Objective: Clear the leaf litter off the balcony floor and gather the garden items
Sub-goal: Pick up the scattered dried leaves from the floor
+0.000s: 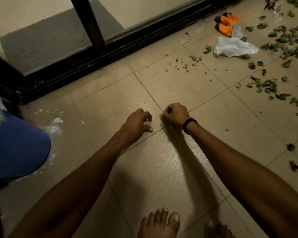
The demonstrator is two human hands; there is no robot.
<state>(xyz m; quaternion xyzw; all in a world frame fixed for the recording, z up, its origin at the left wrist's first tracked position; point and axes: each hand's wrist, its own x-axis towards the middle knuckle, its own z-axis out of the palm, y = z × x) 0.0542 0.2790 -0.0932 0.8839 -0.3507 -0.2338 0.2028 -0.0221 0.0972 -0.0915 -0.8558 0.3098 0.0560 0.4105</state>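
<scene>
Dry green leaf litter (272,85) lies scattered over the beige tiled floor (162,169) at the right and far right. An orange and black garden glove (226,23) lies near the door track, with a crumpled white plastic bag (234,47) just in front of it. My left hand (138,121) hovers low over the tiles in the middle, fingers loosely curled and holding nothing. My right hand (175,114), with a black band on its wrist, is closed into a fist right beside it; whether it holds anything small cannot be seen.
A black sliding-door frame (93,54) runs along the far edge, with a grey mat behind the glass. A blue object (15,148) and crinkled plastic sit at the left, with white powdery marks on the tiles. My bare feet (160,224) are at the bottom.
</scene>
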